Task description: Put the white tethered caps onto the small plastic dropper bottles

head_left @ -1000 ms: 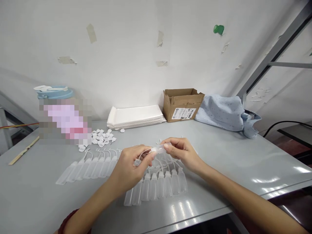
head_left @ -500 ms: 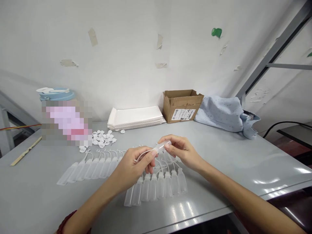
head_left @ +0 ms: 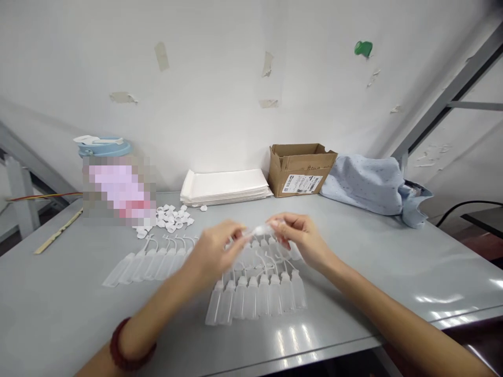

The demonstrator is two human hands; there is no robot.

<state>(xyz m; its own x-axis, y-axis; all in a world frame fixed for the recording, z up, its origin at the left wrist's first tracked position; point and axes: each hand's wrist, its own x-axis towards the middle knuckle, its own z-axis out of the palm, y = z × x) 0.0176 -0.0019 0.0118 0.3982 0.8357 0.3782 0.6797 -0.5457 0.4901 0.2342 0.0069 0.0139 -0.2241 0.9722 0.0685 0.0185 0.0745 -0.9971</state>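
Observation:
Above the bottle rows, a small translucent plastic squeeze bottle is held nearly level between my hands. My right hand grips its body between thumb and fingers. A blurred white cap shows at the bottle's left end. My left hand is pinched by that end, seemingly on the thin cap strap, though motion smears the fingertips. Beneath the hands lies a front row of similar bottles with strapped caps, and more lie behind it, partly covered. Another row of bottles rests left of my left hand.
Loose white caps lie in a pile at back left, near a pixelated pink area and a blue lidded container. White padded envelopes, a cardboard box and blue cloth line the wall. A wooden strip lies left.
My left hand has shifted from the bottle's neck and strap to a pinch farther left. The bottle has become more level. The camera view has turned slightly left.

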